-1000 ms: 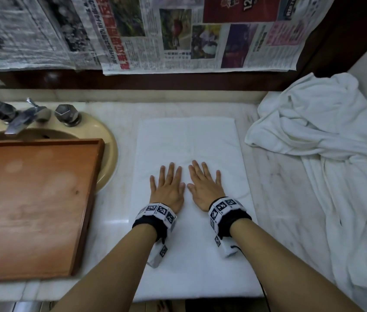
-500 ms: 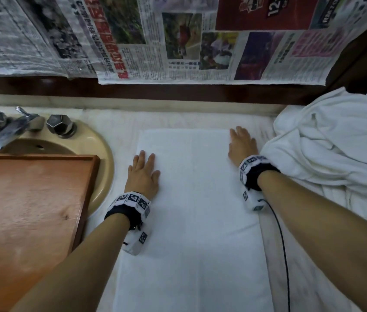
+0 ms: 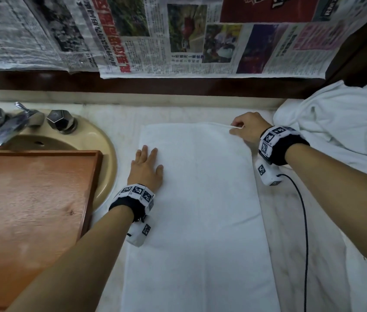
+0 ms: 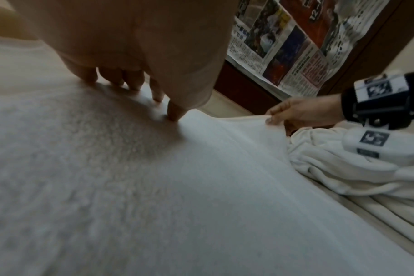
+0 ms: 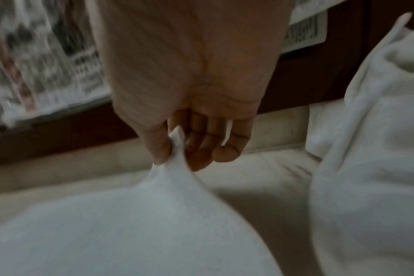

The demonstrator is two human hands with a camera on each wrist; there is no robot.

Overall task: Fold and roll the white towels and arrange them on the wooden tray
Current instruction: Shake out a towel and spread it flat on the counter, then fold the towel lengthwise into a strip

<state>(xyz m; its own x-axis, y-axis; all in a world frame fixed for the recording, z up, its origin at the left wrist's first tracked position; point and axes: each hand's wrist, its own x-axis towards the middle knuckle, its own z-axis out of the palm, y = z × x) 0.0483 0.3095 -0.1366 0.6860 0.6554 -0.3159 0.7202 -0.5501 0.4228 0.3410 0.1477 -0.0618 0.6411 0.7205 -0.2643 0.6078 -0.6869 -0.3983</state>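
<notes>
A white towel [image 3: 200,210] lies folded in a long strip on the marble counter, running away from me. My left hand [image 3: 146,170] rests flat on its left part near the far end, fingers straight [image 4: 130,82]. At the far right corner my right hand [image 3: 243,129] pinches the towel's edge between thumb and fingers and lifts it a little off the counter [image 5: 175,149]. The wooden tray [image 3: 31,210] sits to the left, partly over the sink, with nothing on it.
A crumpled heap of white towels [image 3: 340,131] fills the right back of the counter. The beige sink [image 3: 108,154] with a metal tap [image 3: 9,129] lies at left. Newspaper sheets [image 3: 178,34] hang along the back wall. A black cable [image 3: 304,221] trails from my right wrist.
Both hands slid apart from the towel's middle toward its far end. The right hand went from flat on the far right corner to pinching and raising that corner.
</notes>
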